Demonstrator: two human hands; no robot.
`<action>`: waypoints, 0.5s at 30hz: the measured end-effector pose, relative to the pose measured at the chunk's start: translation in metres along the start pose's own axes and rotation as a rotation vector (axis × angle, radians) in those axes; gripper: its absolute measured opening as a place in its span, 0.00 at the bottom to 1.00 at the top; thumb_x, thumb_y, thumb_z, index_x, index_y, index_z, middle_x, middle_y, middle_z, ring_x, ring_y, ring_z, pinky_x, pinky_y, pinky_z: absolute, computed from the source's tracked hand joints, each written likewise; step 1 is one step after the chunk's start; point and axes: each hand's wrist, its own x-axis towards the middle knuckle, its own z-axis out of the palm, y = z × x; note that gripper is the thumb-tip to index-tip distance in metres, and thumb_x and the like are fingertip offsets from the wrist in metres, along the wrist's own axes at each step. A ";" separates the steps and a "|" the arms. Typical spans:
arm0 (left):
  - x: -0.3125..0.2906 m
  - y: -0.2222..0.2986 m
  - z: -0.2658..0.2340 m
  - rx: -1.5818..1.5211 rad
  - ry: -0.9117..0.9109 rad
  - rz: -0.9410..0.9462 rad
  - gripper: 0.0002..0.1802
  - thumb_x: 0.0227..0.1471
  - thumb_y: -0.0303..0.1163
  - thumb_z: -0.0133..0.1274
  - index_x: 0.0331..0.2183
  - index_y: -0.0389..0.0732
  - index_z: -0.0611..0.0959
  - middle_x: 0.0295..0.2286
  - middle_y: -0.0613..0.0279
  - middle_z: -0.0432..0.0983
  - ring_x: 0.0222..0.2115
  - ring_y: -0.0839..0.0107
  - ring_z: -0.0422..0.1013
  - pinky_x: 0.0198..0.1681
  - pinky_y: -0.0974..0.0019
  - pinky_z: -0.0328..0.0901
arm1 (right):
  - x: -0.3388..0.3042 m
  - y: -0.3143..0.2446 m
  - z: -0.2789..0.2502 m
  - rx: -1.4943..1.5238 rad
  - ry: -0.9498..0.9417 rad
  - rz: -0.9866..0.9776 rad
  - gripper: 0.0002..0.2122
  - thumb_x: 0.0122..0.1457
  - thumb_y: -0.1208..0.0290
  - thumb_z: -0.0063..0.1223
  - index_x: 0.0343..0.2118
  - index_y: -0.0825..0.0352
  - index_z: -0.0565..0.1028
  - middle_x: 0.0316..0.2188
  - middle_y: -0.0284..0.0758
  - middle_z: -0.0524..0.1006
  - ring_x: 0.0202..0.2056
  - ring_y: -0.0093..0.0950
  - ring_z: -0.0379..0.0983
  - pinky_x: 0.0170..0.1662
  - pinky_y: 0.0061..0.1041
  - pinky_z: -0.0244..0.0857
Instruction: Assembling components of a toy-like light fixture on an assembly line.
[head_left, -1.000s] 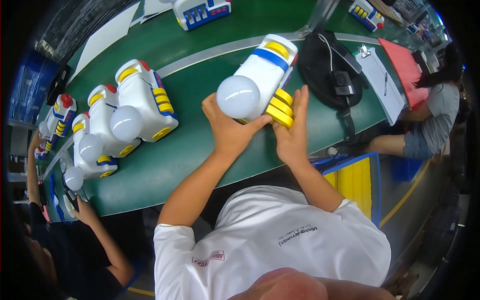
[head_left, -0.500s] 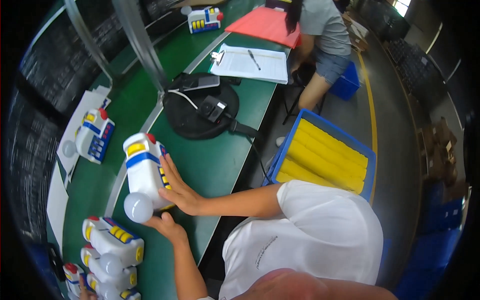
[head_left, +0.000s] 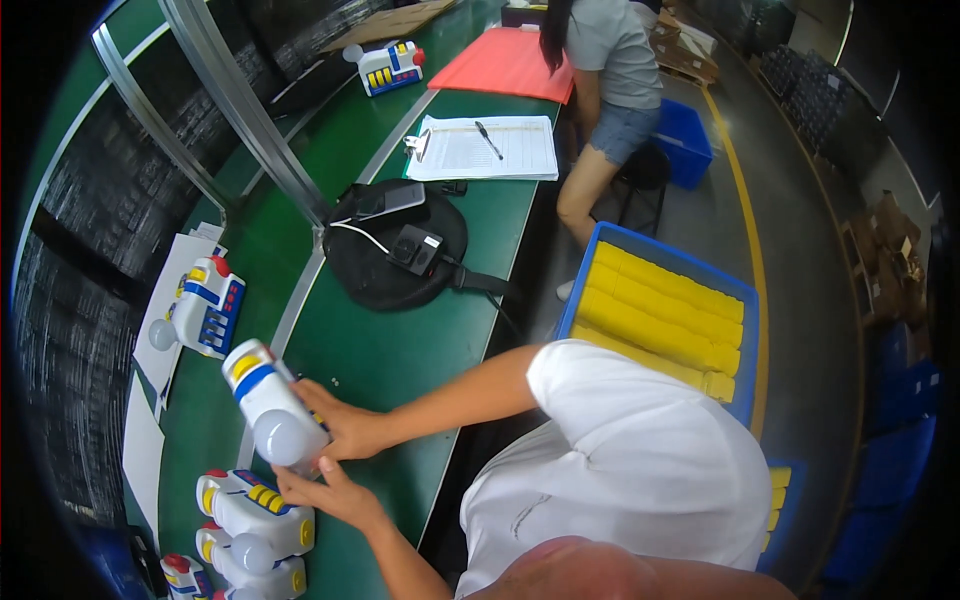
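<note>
Both my hands hold a white plastic toy (head_left: 262,392) with a blue band, a yellow window and a round pale globe at its near end. My right hand (head_left: 350,425) is closed around its side, the fingers partly hidden behind the body. My left hand (head_left: 335,492) grips the globe end from below, thumb up against it. The toy is tilted over the green table (head_left: 400,350). Near my left hand, similar toys (head_left: 255,508) sit in a cluster. Another toy (head_left: 205,308) stands beyond the held one, by white sheets.
A black round pad (head_left: 385,275) carries small devices and a cable. Beyond lie a clipboard (head_left: 520,150) with a pen, a red foam sheet (head_left: 500,65) and another toy (head_left: 390,70). A blue crate (head_left: 752,345) holds yellow rolls. Another person (head_left: 615,80) sits by the table. A metal post (head_left: 245,110) rises from it.
The toy has been turned and tilted, its globe now facing up more. My right hand went from flat against its side to gripping it. Another person's hand at lower left is gone from view.
</note>
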 end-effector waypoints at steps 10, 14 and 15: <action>-0.001 -0.002 -0.027 -0.257 0.067 -0.243 0.43 0.61 0.48 0.44 0.65 0.30 0.51 0.65 0.37 0.41 0.65 0.48 0.46 0.66 0.54 0.46 | 0.053 0.010 0.036 0.107 -0.375 -0.077 0.58 0.40 0.59 0.72 0.67 0.71 0.39 0.65 0.50 0.46 0.68 0.48 0.40 0.69 0.37 0.41; -0.014 0.001 -0.023 -0.356 0.004 -0.304 0.45 0.61 0.47 0.46 0.66 0.31 0.47 0.66 0.40 0.37 0.67 0.51 0.43 0.68 0.54 0.42 | 0.070 0.013 0.027 0.008 -0.510 -0.174 0.58 0.39 0.59 0.74 0.67 0.72 0.42 0.64 0.51 0.49 0.69 0.48 0.40 0.69 0.37 0.43; -0.015 -0.004 -0.021 -0.359 0.019 -0.297 0.46 0.60 0.46 0.48 0.66 0.31 0.46 0.66 0.40 0.38 0.67 0.52 0.43 0.68 0.53 0.41 | 0.071 0.011 0.020 0.046 -0.577 -0.179 0.58 0.39 0.58 0.74 0.67 0.73 0.42 0.65 0.53 0.48 0.69 0.50 0.39 0.69 0.38 0.42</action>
